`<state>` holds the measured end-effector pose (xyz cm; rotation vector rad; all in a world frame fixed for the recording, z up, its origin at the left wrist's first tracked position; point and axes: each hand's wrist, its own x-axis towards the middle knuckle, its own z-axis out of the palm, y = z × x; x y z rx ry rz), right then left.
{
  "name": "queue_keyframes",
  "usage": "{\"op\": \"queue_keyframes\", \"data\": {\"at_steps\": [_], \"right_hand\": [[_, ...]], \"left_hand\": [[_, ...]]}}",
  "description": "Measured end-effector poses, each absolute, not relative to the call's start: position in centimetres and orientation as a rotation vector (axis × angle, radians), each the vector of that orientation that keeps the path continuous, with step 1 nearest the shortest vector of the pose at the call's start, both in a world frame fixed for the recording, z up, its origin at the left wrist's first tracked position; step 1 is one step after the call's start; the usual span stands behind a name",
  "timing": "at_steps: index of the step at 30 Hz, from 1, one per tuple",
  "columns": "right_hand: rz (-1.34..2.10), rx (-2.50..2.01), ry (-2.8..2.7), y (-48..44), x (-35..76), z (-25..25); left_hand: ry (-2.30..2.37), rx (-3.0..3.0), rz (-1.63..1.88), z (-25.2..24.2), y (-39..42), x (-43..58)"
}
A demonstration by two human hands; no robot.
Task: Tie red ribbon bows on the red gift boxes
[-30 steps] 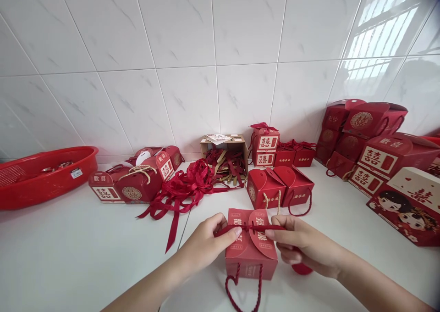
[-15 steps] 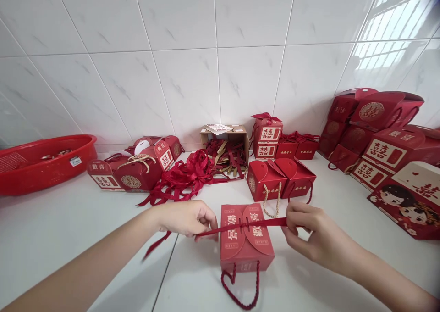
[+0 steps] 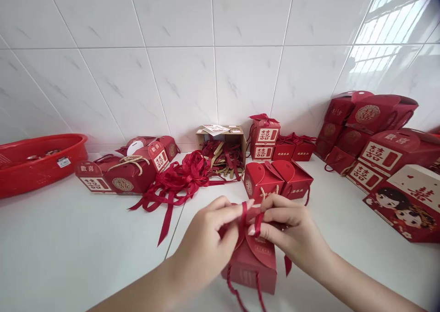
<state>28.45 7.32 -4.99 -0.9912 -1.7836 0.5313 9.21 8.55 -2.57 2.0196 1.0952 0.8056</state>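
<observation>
A red gift box [image 3: 252, 270] with a rope handle stands in front of me, its top flaps partly covered by my hands. A narrow red ribbon [image 3: 244, 213] is threaded at the top of the box. My left hand [image 3: 220, 231] pinches one part of the ribbon above the lid. On the other side, my right hand [image 3: 287, 222] pinches a folded part of the same ribbon, and an end hangs down past its fingers. Both hands are close together over the box. The middle of the ribbon is partly hidden by the fingers.
Behind lie loose red ribbons [image 3: 182, 176] and an open carton [image 3: 244, 149] holding more ribbons. Two red boxes [image 3: 263, 181] stand just beyond my hands. Stacked boxes [image 3: 381, 153] fill the right side; others [image 3: 123, 174] and a red plastic basket [image 3: 37, 176] are at left.
Both hands have come inward from either side of the box to meet above its lid. The ribbon, stretched straight across before, is now bent up between the fingers.
</observation>
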Motion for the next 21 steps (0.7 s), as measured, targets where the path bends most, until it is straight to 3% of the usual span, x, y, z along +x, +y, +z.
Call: {"op": "queue_keyframes", "data": {"at_steps": [5, 11, 21], "right_hand": [[0.951, -1.172, -1.667, 7.8, 27.0, -5.1], [0.891, -1.236, -1.776, 7.8, 27.0, -4.5], [0.683, -1.123, -2.105, 8.2, 27.9, -4.5]], "left_hand": [[1.103, 2.361, 0.794, -4.8, 8.2, 9.9], [0.793, 2.304, 0.969, -6.5, 9.0, 9.2], [0.804, 2.296, 0.669, -3.0, 10.1, 8.7]]}}
